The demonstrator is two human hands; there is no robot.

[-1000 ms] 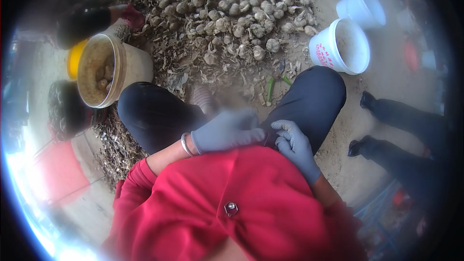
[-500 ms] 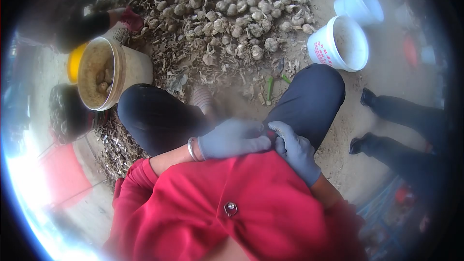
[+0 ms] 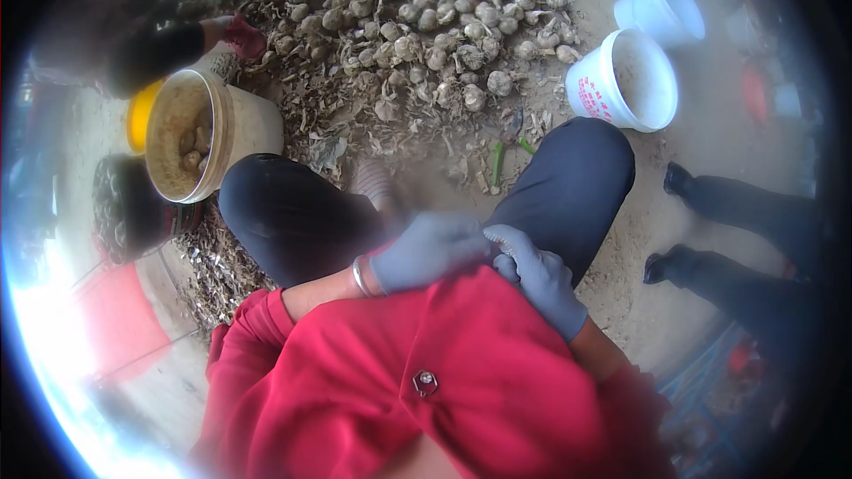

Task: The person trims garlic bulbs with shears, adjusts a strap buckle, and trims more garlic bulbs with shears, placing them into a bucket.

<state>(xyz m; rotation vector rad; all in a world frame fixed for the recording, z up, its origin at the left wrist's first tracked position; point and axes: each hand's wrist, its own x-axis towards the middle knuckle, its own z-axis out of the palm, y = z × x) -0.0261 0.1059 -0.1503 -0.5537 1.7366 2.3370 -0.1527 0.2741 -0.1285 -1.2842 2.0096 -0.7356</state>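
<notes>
In front of my lap, both hands wear grey gloves and meet at the fingertips. My left hand point(image 3: 428, 255), with a silver bangle at the wrist, has its fingers bent together and slightly blurred. Curled inward, my right hand point(image 3: 539, 282) has its thumb and fingers closed near the left fingertips. Whatever lies between them is hidden by the gloves. A large heap of garlic bulbs point(image 3: 408, 44) with dry stems covers the ground beyond my knees.
A pale bucket point(image 3: 253, 129) with a few bulbs inside stands by my left knee, beside a yellow container point(image 3: 138, 115). Right of the heap are a white bucket point(image 3: 599, 80) with red print and another white bucket point(image 3: 652, 13). Another person's dark-trousered legs point(image 3: 737, 204) extend at right.
My left hand has shifted slightly upward and away from my right fingers. My right fingers are curled a little more. The red spot between the hands no longer shows.
</notes>
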